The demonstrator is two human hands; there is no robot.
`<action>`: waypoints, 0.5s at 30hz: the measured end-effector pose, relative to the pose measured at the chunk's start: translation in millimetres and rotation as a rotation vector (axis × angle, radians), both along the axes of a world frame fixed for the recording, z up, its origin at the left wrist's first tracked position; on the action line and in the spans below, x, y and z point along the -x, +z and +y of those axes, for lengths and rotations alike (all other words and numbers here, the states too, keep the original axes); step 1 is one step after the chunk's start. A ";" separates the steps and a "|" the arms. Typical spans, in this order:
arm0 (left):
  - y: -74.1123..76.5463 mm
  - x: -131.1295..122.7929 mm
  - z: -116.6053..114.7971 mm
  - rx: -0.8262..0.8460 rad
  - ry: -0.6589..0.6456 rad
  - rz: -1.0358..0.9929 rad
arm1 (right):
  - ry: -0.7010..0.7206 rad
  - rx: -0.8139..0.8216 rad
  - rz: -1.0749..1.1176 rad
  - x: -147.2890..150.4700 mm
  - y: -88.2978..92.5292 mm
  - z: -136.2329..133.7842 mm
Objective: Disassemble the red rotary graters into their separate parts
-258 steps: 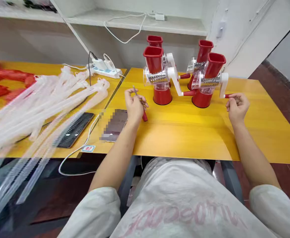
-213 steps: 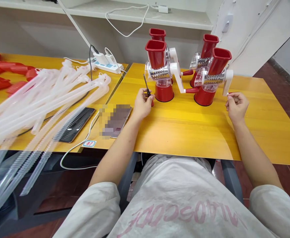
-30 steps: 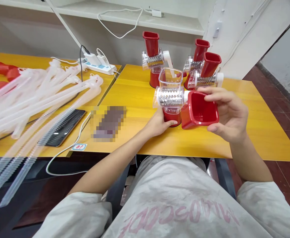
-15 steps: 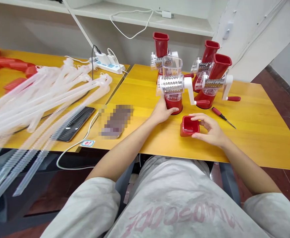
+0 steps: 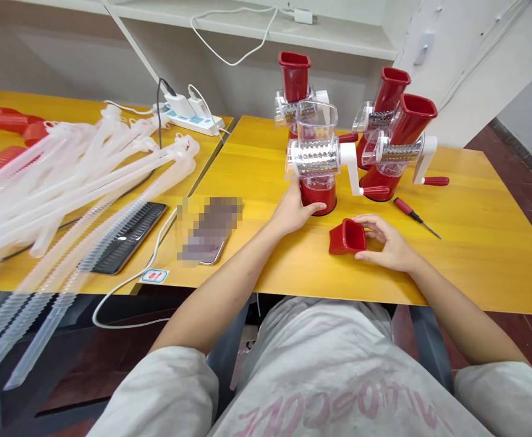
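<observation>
Cupping a tipped red cup point(image 5: 347, 237) loosely, the right hand point(image 5: 386, 243) rests just beside the grater point(image 5: 315, 159), the left hand point(image 5: 293, 211) clasping its base.

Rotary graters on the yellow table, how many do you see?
4. The rear grater stands at the back; the front grater stands before it, with the left hand against its base. The far right grater and near right grater stand to the right. Others could be hidden behind them.

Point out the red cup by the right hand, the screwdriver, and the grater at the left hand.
Red cup point(image 5: 347, 237), head view, on its side wall.
Screwdriver point(image 5: 403, 207), head view, on its red handle.
Rotary grater point(image 5: 315, 159), head view, on its steel drum.
</observation>
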State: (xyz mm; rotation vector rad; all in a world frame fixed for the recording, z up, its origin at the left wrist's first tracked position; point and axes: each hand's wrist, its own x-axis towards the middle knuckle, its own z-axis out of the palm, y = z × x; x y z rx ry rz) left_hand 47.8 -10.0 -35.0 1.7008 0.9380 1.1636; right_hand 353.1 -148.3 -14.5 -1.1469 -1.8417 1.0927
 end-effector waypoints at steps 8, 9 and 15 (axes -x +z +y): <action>-12.2 17.2 6.1 0.235 -0.035 -0.303 | 0.030 -0.133 -0.492 -22.4 20.0 -8.5; -12.2 20.2 6.4 0.258 -0.020 -0.335 | 0.030 -0.138 -0.539 -22.0 22.9 -10.1; 1.9 14.2 5.0 0.012 0.016 -0.442 | 0.101 -0.246 -0.692 -26.7 64.2 -10.0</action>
